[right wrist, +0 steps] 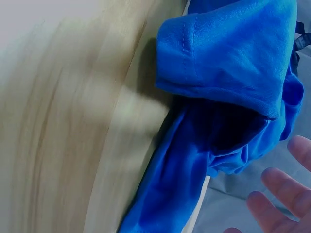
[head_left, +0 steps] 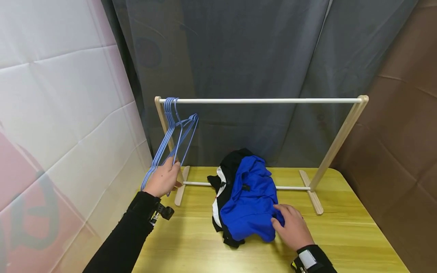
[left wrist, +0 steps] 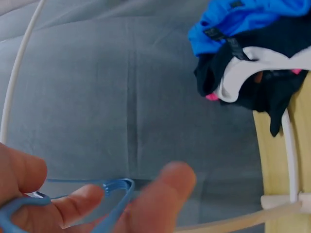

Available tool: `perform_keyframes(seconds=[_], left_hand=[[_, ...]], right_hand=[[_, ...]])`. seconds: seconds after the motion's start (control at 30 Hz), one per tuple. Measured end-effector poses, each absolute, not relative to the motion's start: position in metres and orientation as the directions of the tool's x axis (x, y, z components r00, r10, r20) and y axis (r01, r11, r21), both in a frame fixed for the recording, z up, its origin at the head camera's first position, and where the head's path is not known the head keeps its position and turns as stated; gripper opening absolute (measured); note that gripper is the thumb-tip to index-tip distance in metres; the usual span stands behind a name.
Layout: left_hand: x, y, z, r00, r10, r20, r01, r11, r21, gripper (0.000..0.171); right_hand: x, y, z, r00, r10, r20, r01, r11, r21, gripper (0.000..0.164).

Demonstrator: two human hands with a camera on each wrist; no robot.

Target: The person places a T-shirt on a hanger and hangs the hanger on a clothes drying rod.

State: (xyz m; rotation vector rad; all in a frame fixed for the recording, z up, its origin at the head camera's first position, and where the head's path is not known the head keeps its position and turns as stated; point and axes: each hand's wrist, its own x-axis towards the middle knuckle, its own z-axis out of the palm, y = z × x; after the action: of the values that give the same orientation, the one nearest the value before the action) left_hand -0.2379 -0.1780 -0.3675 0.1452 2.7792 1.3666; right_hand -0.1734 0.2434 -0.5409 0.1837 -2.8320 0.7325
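Observation:
Several thin blue clothes hangers (head_left: 157,153) hang bunched at the left end of the rack's white top bar, one hook standing a little apart. My left hand (head_left: 163,178) is at their lower part, fingers bent round a hanger (left wrist: 119,206), which passes between thumb and fingers in the left wrist view. A blue garment (head_left: 250,204) lies heaped on black and white clothing (head_left: 218,189). My right hand (head_left: 293,226) is at the blue garment's right edge in the head view. Spread, relaxed fingers (right wrist: 286,194) show beside the cloth in the right wrist view, holding nothing.
The rack has a white top bar (head_left: 266,101), a low white bar (head_left: 291,188) and slanting wooden side posts (head_left: 338,144). It stands on a wood-grain table (head_left: 348,235). A grey curtain (head_left: 246,49) hangs behind, with a pale sheet (head_left: 61,87) left and brown sheet (head_left: 403,144) right.

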Motion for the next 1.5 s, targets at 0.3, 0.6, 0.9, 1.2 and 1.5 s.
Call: perform_keyframes(seconds=[0.3,0.6,0.9,1.2,1.5], left_hand=[[-0.241,-0.178,-0.372,-0.993,0.122,-0.001,0.059,0.487,0.871,0.037],[-0.238,-0.186,-0.372,-0.992,0.117,0.040,0.087,0.432,0.898,0.037],[-0.233,-0.181,-0.379,-0.978,0.137,0.158,0.203,0.434,0.878,0.030],[-0.233,-0.174,-0.397,-0.958,0.222,0.182,0.265,0.445,0.856,0.030],[-0.230,-0.162,-0.423,-0.933,0.337,0.128,0.294,0.507,0.810,0.030]], right_hand=[[-0.173,0.243,-0.542,-0.972,-0.065,0.224,-0.167,0.863,-0.477,0.045],[-0.172,0.245,-0.545,-0.973,-0.059,0.222,-0.162,0.862,-0.480,0.044],[-0.173,0.244,-0.550,-0.971,-0.056,0.234,-0.168,0.854,-0.492,0.044],[-0.183,0.241,-0.547,-0.972,-0.089,0.219,-0.184,0.867,-0.463,0.044],[-0.219,0.230,-0.531,-0.935,-0.154,0.319,-0.281,0.871,-0.404,0.041]])
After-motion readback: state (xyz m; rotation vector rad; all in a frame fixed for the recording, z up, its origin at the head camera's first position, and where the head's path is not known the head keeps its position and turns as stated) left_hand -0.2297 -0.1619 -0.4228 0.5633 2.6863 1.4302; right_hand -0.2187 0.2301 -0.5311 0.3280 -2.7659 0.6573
